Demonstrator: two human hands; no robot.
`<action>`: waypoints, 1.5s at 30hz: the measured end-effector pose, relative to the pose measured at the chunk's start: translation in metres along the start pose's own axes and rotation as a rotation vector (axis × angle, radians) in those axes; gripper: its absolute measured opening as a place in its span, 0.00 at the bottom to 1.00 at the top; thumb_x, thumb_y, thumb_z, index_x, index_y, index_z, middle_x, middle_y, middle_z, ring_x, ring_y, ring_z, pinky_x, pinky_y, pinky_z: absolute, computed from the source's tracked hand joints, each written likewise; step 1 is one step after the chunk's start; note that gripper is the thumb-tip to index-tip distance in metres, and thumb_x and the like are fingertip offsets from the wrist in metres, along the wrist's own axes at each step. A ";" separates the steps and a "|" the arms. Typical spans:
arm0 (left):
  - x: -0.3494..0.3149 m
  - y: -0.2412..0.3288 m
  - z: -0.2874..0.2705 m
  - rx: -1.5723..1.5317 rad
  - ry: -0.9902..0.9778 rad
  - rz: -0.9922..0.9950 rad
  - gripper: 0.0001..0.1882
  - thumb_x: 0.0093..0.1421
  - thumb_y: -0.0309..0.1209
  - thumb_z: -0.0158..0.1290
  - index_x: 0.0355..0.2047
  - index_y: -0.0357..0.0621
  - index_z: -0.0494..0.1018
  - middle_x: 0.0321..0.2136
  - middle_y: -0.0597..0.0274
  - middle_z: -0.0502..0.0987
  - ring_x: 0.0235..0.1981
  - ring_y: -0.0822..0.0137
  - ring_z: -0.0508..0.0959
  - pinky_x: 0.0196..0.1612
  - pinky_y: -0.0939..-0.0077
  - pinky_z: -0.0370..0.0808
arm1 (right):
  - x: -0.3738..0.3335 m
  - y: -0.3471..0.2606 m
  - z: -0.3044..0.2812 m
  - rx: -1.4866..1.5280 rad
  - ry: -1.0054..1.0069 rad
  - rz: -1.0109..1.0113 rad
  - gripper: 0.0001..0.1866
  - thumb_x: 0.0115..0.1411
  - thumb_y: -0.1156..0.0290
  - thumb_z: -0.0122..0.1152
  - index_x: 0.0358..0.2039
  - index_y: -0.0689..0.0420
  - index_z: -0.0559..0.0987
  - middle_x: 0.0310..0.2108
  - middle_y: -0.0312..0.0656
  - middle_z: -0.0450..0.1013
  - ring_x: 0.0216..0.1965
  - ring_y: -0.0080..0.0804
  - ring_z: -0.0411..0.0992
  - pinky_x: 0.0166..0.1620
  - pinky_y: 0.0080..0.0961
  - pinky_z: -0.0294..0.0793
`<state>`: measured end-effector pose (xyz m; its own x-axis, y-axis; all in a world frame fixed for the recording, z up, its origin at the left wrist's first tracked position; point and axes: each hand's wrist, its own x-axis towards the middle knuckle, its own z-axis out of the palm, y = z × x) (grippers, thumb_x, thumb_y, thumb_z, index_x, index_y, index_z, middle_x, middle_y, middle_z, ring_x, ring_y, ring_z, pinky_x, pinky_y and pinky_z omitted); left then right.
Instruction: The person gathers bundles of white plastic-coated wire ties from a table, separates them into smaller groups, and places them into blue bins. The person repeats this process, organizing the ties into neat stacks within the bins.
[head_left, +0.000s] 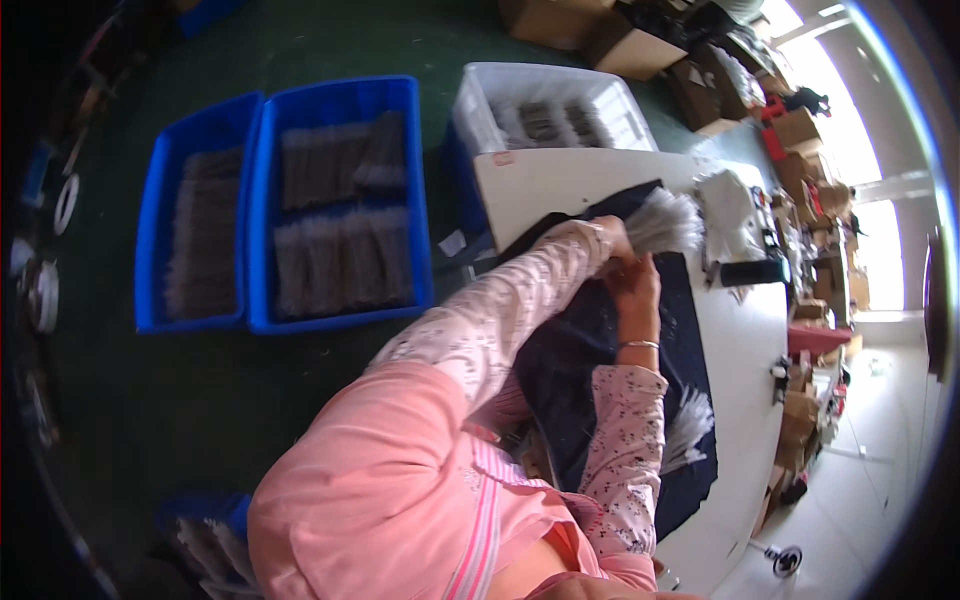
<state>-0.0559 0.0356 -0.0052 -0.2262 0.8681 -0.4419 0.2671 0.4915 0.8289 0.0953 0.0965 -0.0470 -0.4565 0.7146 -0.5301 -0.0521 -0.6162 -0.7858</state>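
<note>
My left hand [614, 238] is closed around the lower end of a bundle of thin, whitish, see-through strips [668, 222], whose loose ends fan out toward the right. Just below it my right hand [635, 288] meets the same bundle, its fingers bent in against it and partly hidden. Both hands are over a dark navy cloth [570, 365] spread on a white table [745, 370]. A second bundle of pale strips [688, 432] lies on that cloth, to the right of my right forearm.
Two blue bins [340, 322] [150, 250] on the green floor hold rows of grey-brown bundles. Behind the table stands a white bin [550, 78] with similar bundles. A white plastic bag [728, 215] and a dark cylinder [755, 272] lie at the table's right. Cardboard boxes [630, 48] are stacked beyond.
</note>
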 end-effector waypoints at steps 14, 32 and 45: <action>-0.061 -0.015 -0.026 -1.027 -0.137 0.510 0.15 0.49 0.27 0.60 0.37 0.40 0.72 0.28 0.64 0.75 0.28 0.74 0.75 0.31 0.77 0.73 | -0.093 -0.019 0.096 -0.572 -0.079 -0.641 0.17 0.61 0.62 0.57 0.43 0.64 0.77 0.31 0.31 0.73 0.34 0.16 0.67 0.39 0.17 0.68; -0.204 -0.012 -0.021 -0.273 -0.861 0.107 0.27 0.54 0.47 0.55 0.44 0.38 0.72 0.33 0.53 0.78 0.30 0.65 0.79 0.36 0.67 0.77 | -0.220 0.009 0.042 -1.417 -0.308 -1.614 0.29 0.40 0.66 0.65 0.46 0.59 0.73 0.36 0.41 0.72 0.39 0.38 0.73 0.51 0.36 0.69; -0.232 0.086 0.014 0.554 0.354 1.043 0.42 0.34 0.50 0.70 0.45 0.38 0.70 0.38 0.48 0.76 0.44 0.60 0.76 0.45 0.67 0.72 | -0.234 -0.028 0.040 -0.342 -0.036 -1.154 0.19 0.43 0.75 0.68 0.38 0.61 0.76 0.30 0.36 0.74 0.31 0.18 0.69 0.35 0.21 0.73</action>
<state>0.0323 -0.1227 0.1640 0.1157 0.8384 0.5326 0.8135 -0.3876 0.4335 0.1679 -0.0667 0.1115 -0.3212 0.7740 0.5456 -0.2101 0.5035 -0.8380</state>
